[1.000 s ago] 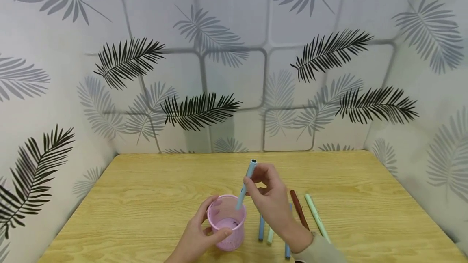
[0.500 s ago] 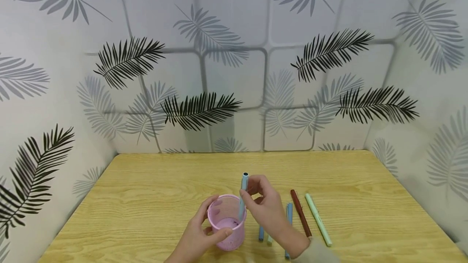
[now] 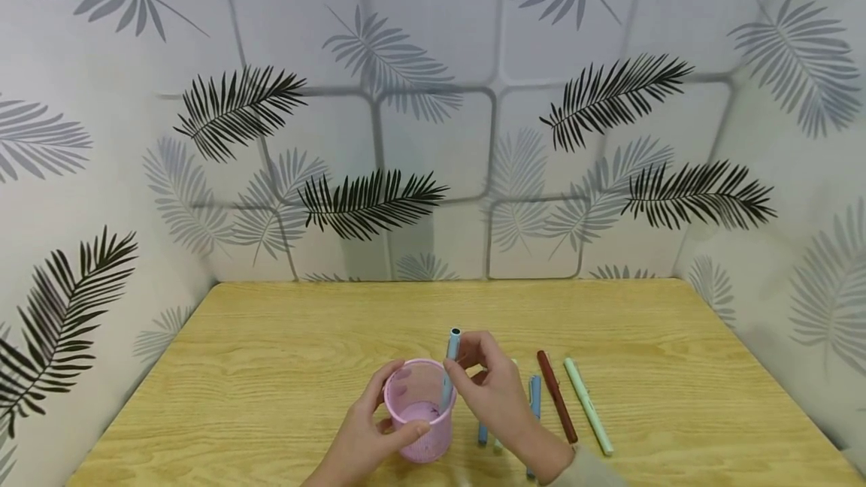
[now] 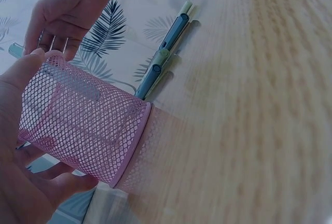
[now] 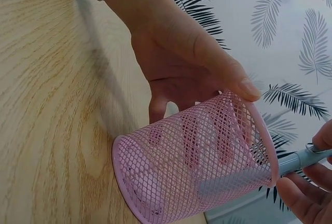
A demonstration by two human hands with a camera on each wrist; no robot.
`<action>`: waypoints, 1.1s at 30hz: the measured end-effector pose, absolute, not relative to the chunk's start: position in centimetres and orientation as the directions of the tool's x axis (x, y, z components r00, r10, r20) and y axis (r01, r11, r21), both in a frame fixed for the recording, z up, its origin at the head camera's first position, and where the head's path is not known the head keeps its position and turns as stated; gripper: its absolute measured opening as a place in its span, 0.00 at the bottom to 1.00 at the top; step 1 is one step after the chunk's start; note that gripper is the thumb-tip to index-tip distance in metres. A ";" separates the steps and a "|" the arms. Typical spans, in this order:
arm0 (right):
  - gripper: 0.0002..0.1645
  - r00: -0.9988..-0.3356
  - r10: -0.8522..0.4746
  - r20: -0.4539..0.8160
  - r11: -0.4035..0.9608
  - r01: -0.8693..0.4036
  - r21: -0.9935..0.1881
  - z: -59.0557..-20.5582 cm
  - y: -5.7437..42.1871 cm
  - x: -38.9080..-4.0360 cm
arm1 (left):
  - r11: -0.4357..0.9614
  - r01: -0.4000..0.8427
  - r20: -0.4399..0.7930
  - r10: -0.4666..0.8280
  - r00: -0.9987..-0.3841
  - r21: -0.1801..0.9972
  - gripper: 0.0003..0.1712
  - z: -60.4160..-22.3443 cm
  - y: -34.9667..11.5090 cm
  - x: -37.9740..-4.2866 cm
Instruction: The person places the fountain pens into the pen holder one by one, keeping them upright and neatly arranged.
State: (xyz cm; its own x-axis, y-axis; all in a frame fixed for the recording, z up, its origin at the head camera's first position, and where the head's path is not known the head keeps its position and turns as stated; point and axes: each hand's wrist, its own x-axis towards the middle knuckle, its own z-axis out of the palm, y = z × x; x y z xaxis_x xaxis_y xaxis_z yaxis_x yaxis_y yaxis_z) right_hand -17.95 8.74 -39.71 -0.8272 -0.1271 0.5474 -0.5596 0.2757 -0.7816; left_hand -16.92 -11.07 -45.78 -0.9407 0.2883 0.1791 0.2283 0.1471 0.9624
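Note:
A pink mesh pen cup (image 3: 425, 438) stands upright on the table, its mesh plain in the left wrist view. My left hand (image 3: 368, 427) grips it from the left, thumb on the near side and fingers around the far side. Between thumb and fingers, my right hand (image 3: 497, 397) pinches a light blue pen (image 3: 451, 352) at the cup's right rim. The pen's lower part is inside the cup, seen through the mesh in the right wrist view, and its upper end sticks out above the rim.
Right of the cup lie a blue pen (image 3: 535, 397), a dark red pen (image 3: 558, 397) and a light green pen (image 3: 588, 406). Another blue pen (image 3: 482, 433) and a pale green one are partly covered by my right hand. A patterned wall (image 3: 433, 239) rises behind the wooden table (image 3: 304, 337).
My right hand has moved down and left, lowering the light blue pen into the cup and turning it more upright. The left hand and the cup have stayed in place.

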 end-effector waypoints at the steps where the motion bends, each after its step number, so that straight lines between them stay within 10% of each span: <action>1: 0.14 -0.828 -0.123 0.547 0.278 -0.558 -0.782 -40.1 8.8 -18.1 | 0.148 0.233 0.184 0.288 -0.940 0.961 0.43 -45.8 -11.1 -16.9; 33: 0.13 -0.875 -0.090 0.476 0.337 -0.477 -0.812 -42.1 10.6 -18.3 | 0.146 0.212 0.167 0.273 -0.948 0.966 0.44 -45.5 -10.9 -16.8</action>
